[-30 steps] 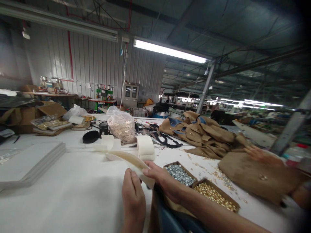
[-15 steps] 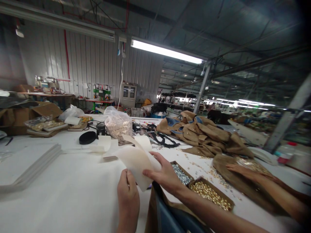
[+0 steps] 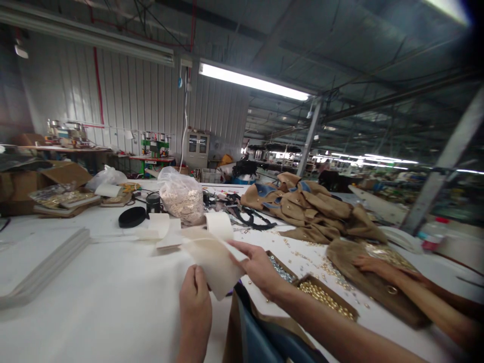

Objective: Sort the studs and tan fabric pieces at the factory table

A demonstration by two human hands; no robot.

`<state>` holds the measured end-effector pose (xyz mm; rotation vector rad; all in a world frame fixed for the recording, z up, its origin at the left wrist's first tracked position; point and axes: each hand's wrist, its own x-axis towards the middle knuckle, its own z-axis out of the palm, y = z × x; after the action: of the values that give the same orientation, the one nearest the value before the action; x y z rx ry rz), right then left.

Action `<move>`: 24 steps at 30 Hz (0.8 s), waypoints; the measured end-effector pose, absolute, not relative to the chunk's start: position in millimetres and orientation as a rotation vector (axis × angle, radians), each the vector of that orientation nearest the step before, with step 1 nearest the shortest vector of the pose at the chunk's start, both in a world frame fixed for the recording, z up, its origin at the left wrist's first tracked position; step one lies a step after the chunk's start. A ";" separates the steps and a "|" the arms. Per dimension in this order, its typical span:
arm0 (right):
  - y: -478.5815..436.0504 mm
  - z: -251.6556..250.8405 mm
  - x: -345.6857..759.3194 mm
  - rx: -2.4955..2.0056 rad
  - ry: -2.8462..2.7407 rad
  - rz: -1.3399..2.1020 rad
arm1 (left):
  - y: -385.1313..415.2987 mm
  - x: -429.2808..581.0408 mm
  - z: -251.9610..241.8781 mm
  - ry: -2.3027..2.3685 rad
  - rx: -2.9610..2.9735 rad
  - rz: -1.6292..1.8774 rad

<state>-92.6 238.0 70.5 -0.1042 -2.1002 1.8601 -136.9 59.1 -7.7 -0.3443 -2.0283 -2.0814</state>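
A thin cream sheet (image 3: 214,259), curved and slightly blurred, is held up above the white table. My left hand (image 3: 195,297) pinches its lower left edge between thumb and fingers. At its right edge, my right hand (image 3: 257,264) grips it, the fingers partly behind the sheet. Below my right forearm lies a blue and brown item (image 3: 260,335). Beside that forearm sit a box of gold studs (image 3: 325,300) and a box of silver pieces (image 3: 280,269).
At right, another person's hands (image 3: 374,264) rest on a brown fabric piece (image 3: 393,297). Brown garments (image 3: 317,209), a plastic bag (image 3: 181,196), a black round lid (image 3: 132,217) and curled cream pieces (image 3: 219,225) lie further back. Stacked white sheets (image 3: 41,262) are at left.
The sheet has shifted and flattened somewhat between my hands, uncovering more of a curled cream piece behind. The view has turned slightly right. The other person's brown piece now shows a ring.
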 end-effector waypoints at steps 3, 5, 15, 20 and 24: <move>240.1 63.9 -97.8 -0.209 -2.060 1.904 | 60.0 -137.1 -9.6 -2.100 -0.368 -2.058; 241.8 60.3 -103.9 -0.235 -2.032 1.924 | 60.9 -137.3 -10.3 -2.130 -0.380 -2.065; 302.0 113.1 -211.0 -0.154 -1.606 1.763 | 62.5 -126.0 0.8 -2.078 -0.511 -2.240; 323.3 86.9 -267.0 -0.393 -1.909 1.369 | 57.6 -130.2 -5.1 -2.088 -0.543 -2.312; 329.1 60.2 -259.0 -0.475 -2.133 1.156 | 72.0 -130.1 -7.0 -2.031 -0.563 -2.384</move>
<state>-259.0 329.1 60.2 -0.4753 -2.1333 1.1559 -130.1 72.0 -7.0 -0.5635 -2.0310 -2.3844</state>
